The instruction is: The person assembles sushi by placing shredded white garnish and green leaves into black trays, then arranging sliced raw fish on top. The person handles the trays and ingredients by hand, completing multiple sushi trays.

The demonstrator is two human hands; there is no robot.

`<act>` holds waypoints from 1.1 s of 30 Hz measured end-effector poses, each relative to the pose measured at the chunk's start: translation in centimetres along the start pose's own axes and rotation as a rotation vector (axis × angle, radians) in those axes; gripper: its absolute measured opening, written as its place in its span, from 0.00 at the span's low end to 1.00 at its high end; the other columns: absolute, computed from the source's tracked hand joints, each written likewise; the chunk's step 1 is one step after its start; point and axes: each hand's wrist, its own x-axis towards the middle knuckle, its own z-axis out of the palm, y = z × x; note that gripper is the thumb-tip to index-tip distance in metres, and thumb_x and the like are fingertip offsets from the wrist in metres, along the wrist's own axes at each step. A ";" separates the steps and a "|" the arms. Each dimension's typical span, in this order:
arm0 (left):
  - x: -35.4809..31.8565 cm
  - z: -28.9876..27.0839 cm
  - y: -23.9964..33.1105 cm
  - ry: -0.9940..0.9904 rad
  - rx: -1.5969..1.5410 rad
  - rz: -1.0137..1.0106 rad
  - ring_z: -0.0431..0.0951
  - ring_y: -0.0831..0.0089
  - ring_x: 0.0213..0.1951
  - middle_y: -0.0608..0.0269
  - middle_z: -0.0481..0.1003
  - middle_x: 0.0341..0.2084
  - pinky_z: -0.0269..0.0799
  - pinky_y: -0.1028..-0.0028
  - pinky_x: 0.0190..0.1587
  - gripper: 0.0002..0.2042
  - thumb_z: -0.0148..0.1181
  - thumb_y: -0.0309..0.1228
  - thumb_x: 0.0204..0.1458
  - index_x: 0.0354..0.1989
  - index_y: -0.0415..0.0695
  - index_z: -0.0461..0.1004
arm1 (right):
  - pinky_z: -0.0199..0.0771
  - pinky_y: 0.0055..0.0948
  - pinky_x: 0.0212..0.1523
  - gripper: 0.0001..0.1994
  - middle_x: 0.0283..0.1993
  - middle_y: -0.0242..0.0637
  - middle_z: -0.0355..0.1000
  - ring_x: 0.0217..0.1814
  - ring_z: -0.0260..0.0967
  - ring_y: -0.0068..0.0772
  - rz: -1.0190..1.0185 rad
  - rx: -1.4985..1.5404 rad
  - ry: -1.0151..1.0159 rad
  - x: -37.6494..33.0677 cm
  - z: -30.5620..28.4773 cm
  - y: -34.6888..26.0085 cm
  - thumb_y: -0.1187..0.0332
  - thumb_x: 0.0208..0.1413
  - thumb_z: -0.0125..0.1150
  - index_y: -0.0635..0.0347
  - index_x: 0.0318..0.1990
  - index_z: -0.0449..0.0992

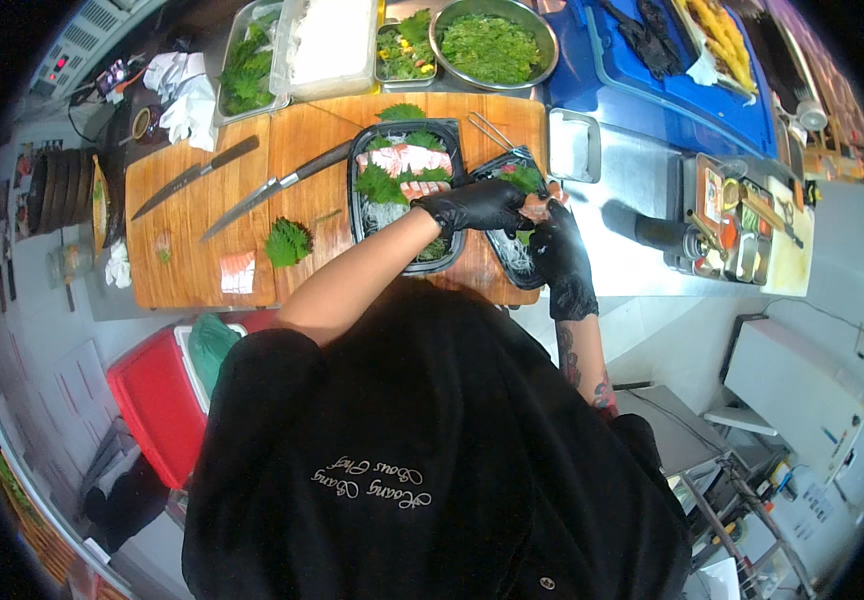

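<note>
Left hand [477,207], right hand [560,255], over black tray [512,250]

A commercial kitchen: long wooden cutting board [202,230] with two slim knives [197,175], steel pans of leafy greens [492,45], black plastic takeaway trays [407,190] on a steel surface [632,170].

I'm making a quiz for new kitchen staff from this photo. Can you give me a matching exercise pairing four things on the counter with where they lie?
Things:
1. Round steel bowl of chopped greens
2. Single green serrated leaf
3. Long steel knife with dark handle
4. Red plastic cooler box

Places:
A. On the wooden cutting board, left of the black plastic tray
B. Below the board's near edge, on the floor side
C. Beyond the board's far edge
D. Loose on the board, beside a pale fish slice

Pairs: 1-C, 2-D, 3-A, 4-B
</note>
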 end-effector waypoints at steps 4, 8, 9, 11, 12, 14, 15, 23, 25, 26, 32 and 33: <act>-0.5 0.0 -0.5 -0.107 0.078 -0.076 0.78 0.51 0.34 0.45 0.78 0.30 0.71 0.58 0.40 0.11 0.55 0.34 0.57 0.36 0.39 0.78 | 0.64 0.15 0.24 0.12 0.33 0.29 0.72 0.28 0.65 0.17 -0.030 -0.007 -0.005 -0.8 0.7 -0.6 0.63 0.58 0.64 0.53 0.47 0.73; -0.6 1.8 -3.0 -0.026 0.176 0.026 0.79 0.58 0.36 0.48 0.79 0.33 0.71 0.62 0.40 0.12 0.50 0.32 0.60 0.41 0.37 0.77 | 0.68 0.19 0.28 0.16 0.35 0.31 0.73 0.30 0.67 0.20 -0.032 -0.073 -0.090 -2.0 1.3 -2.0 0.61 0.59 0.62 0.53 0.53 0.72; -0.5 2.5 -4.2 0.036 0.216 0.064 0.79 0.58 0.36 0.48 0.79 0.33 0.71 0.62 0.40 0.12 0.50 0.32 0.60 0.41 0.38 0.78 | 0.71 0.25 0.33 0.22 0.38 0.35 0.73 0.34 0.70 0.26 -0.104 -0.089 -0.024 -3.3 3.1 -2.2 0.59 0.60 0.61 0.53 0.59 0.68; -0.9 2.8 -3.7 0.103 0.303 -0.001 0.79 0.55 0.38 0.47 0.79 0.33 0.72 0.61 0.42 0.12 0.50 0.31 0.59 0.40 0.39 0.78 | 0.73 0.29 0.36 0.25 0.39 0.36 0.73 0.36 0.71 0.29 -0.096 -0.043 -0.043 -4.2 3.0 -3.2 0.59 0.59 0.62 0.52 0.62 0.66; -1.1 3.0 -3.5 0.138 0.346 -0.036 0.80 0.54 0.38 0.46 0.79 0.33 0.72 0.60 0.43 0.11 0.50 0.31 0.59 0.40 0.40 0.78 | 0.72 0.28 0.35 0.24 0.37 0.35 0.73 0.35 0.71 0.28 -0.067 0.002 -0.079 -4.4 2.4 -3.8 0.61 0.59 0.62 0.53 0.61 0.66; -1.0 2.6 -2.3 0.055 0.392 -0.150 0.78 0.51 0.43 0.45 0.79 0.38 0.71 0.59 0.48 0.12 0.52 0.32 0.58 0.45 0.42 0.77 | 0.72 0.26 0.33 0.19 0.37 0.33 0.72 0.33 0.70 0.26 -0.067 0.053 -0.121 -4.7 1.6 -4.6 0.62 0.59 0.63 0.54 0.55 0.68; -1.0 2.5 -1.8 0.014 0.415 -0.208 0.78 0.49 0.46 0.45 0.78 0.41 0.71 0.59 0.51 0.13 0.54 0.33 0.57 0.48 0.43 0.77 | 0.71 0.25 0.31 0.15 0.37 0.34 0.71 0.31 0.70 0.24 -0.093 0.060 -0.130 -4.7 1.5 -4.8 0.61 0.60 0.62 0.55 0.51 0.70; -2.3 2.6 3.7 0.383 -0.060 0.022 0.77 0.53 0.50 0.46 0.76 0.49 0.70 0.62 0.53 0.24 0.65 0.38 0.52 0.56 0.40 0.71 | 0.74 0.27 0.40 0.19 0.42 0.36 0.72 0.42 0.71 0.28 -0.142 -0.030 -0.193 -3.5 0.6 -3.2 0.64 0.59 0.62 0.56 0.56 0.69; -2.2 3.2 3.5 0.407 -0.050 0.024 0.79 0.55 0.46 0.45 0.78 0.44 0.71 0.63 0.49 0.18 0.63 0.36 0.54 0.50 0.39 0.75 | 0.73 0.33 0.49 0.23 0.50 0.41 0.71 0.51 0.70 0.34 -0.137 -0.026 -0.124 -3.8 1.7 -2.8 0.62 0.60 0.62 0.56 0.61 0.67; -2.2 3.4 3.3 0.419 -0.045 0.025 0.80 0.55 0.44 0.45 0.79 0.41 0.72 0.63 0.47 0.15 0.62 0.34 0.55 0.47 0.39 0.77 | 0.73 0.37 0.54 0.26 0.53 0.43 0.71 0.55 0.69 0.37 -0.133 -0.025 -0.092 -4.1 2.6 -2.6 0.61 0.60 0.62 0.56 0.63 0.65; -2.6 3.7 1.9 0.367 0.072 0.020 0.81 0.56 0.39 0.46 0.80 0.34 0.74 0.62 0.43 0.10 0.59 0.32 0.56 0.40 0.41 0.81 | 0.74 0.25 0.41 0.18 0.41 0.34 0.73 0.41 0.71 0.26 -0.084 0.045 -0.149 -4.4 2.0 -2.6 0.62 0.58 0.64 0.57 0.54 0.71; -2.7 3.6 1.7 0.363 0.095 0.032 0.81 0.56 0.39 0.46 0.80 0.34 0.74 0.62 0.43 0.10 0.59 0.32 0.56 0.40 0.41 0.81 | 0.73 0.22 0.37 0.17 0.39 0.32 0.72 0.38 0.71 0.23 -0.078 0.066 -0.172 -3.3 0.4 -2.6 0.63 0.58 0.64 0.57 0.52 0.71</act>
